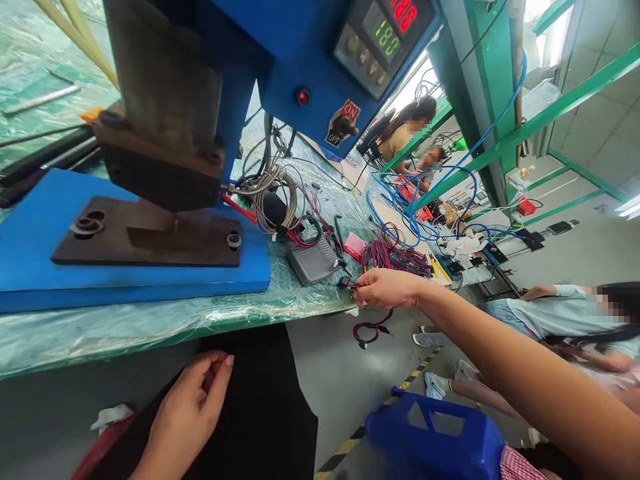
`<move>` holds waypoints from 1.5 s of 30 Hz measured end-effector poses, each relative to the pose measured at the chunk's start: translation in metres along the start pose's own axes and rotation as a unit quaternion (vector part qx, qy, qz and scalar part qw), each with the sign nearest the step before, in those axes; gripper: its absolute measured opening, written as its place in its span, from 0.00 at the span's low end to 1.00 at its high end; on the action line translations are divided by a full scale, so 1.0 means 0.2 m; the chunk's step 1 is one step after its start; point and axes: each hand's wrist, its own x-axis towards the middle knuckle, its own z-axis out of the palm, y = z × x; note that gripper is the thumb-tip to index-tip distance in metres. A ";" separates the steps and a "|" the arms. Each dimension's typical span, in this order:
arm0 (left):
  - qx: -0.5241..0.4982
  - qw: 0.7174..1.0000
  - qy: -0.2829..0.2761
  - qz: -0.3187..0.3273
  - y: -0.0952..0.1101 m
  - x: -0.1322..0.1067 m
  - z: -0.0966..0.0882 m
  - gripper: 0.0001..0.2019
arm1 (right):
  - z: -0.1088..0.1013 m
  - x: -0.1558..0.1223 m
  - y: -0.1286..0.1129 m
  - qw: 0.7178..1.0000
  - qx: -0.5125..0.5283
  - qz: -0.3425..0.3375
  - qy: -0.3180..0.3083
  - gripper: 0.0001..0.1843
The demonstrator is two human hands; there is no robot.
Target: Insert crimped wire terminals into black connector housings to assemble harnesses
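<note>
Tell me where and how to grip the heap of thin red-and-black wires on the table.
Probably across the middle of the heap of thin red-and-black wires, from above: the heap is long and low with loose-looking strands, while a small red rectangular item and slim yellow sticks crowd its ends.

I see blue on the press (285, 60), dark brown on its metal plate (95, 250), and red and green digits on its display (375, 33). The tabletop (310, 303) is green, the box (313, 262) grey. Both the heaped wires (395, 259) and the hanging cable (370, 326) mix red with black. The cloth (260, 393) over my lap is black, the floor tape (344, 452) yellow-and-black striped, the plastic seat (435, 437) deep blue.
</note>
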 end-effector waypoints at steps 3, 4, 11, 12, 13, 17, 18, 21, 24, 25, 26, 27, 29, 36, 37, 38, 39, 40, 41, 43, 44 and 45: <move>0.001 1.000 -0.013 -0.010 0.00 0.00 0.00 0.21 | 0.00 -0.01 -0.02 1.000 -0.009 0.000 -0.002 0.16; 0.002 1.000 -0.016 -0.013 0.00 0.00 0.00 0.21 | 0.00 -0.01 -0.02 1.000 -0.011 0.001 -0.003 0.16; 0.004 0.999 -0.017 -0.028 -0.03 0.00 0.01 0.23 | 0.01 -0.01 -0.08 0.999 -0.027 0.015 -0.026 0.18; 0.003 0.999 -0.017 -0.028 -0.03 0.00 0.01 0.23 | 0.01 0.00 -0.09 0.999 -0.032 0.019 -0.030 0.19; 0.002 0.999 -0.018 -0.028 -0.03 0.00 0.01 0.23 | 0.01 0.00 -0.10 0.998 -0.038 0.023 -0.033 0.19; -0.001 1.000 -0.022 -0.020 -0.03 0.00 0.02 0.23 | 0.00 0.00 -0.15 0.996 -0.075 0.036 -0.033 0.19; -0.001 1.000 -0.023 -0.018 -0.03 0.00 0.02 0.23 | 0.00 0.00 -0.17 0.995 -0.086 0.040 -0.032 0.18; 0.000 1.000 -0.026 -0.016 -0.05 0.00 0.02 0.23 | -0.01 0.01 -0.19 0.991 -0.121 0.052 -0.030 0.16; 0.001 1.000 -0.027 -0.014 -0.05 0.00 0.02 0.22 | 0.00 0.00 -0.21 0.986 -0.152 0.062 -0.027 0.14; 0.002 1.000 -0.026 -0.013 -0.06 -0.01 0.02 0.21 | 0.00 0.00 -0.21 0.984 -0.161 0.065 -0.026 0.13; 0.002 1.000 -0.025 -0.011 -0.06 -0.01 0.02 0.21 | 0.00 0.00 -0.21 0.983 -0.169 0.068 -0.024 0.13; 0.002 1.000 -0.024 -0.009 -0.06 -0.01 0.02 0.21 | 0.01 0.00 -0.22 0.982 -0.176 0.071 -0.021 0.12; 0.002 1.000 -0.021 -0.004 -0.05 -0.01 0.02 0.21 | 0.02 -0.01 -0.23 0.979 -0.187 0.075 -0.015 0.12; 0.005 1.000 -0.014 0.003 -0.07 -0.01 0.01 0.22 | 0.03 -0.03 -0.27 0.972 -0.214 0.100 -0.005 0.12; 0.005 1.000 -0.014 0.005 -0.08 -0.01 0.01 0.22 | 0.03 -0.03 -0.28 0.971 -0.216 0.101 -0.006 0.12; 0.005 1.000 -0.014 0.006 -0.08 -0.01 0.01 0.22 | 0.03 -0.04 -0.28 0.971 -0.218 0.101 -0.008 0.12; 0.004 1.000 -0.014 0.008 -0.09 -0.01 0.01 0.22 | 0.03 -0.04 -0.29 0.970 -0.219 0.100 -0.009 0.12; 0.004 1.000 -0.013 0.010 -0.09 -0.01 0.01 0.22 | 0.03 -0.04 -0.29 0.970 -0.220 0.099 -0.011 0.11; 0.004 1.000 -0.012 0.012 -0.09 -0.01 0.02 0.22 | 0.03 -0.04 -0.29 0.971 -0.219 0.098 -0.013 0.11; 0.003 1.000 -0.011 0.017 -0.10 -0.01 0.02 0.22 | 0.03 -0.03 -0.29 0.972 -0.216 0.096 -0.015 0.11; 0.002 1.000 -0.011 0.020 -0.10 -0.01 0.01 0.22 | 0.03 -0.03 -0.28 0.972 -0.214 0.095 -0.016 0.12; 0.002 1.000 -0.011 0.021 -0.11 -0.01 0.01 0.22 | 0.03 -0.03 -0.27 0.973 -0.211 0.093 -0.016 0.12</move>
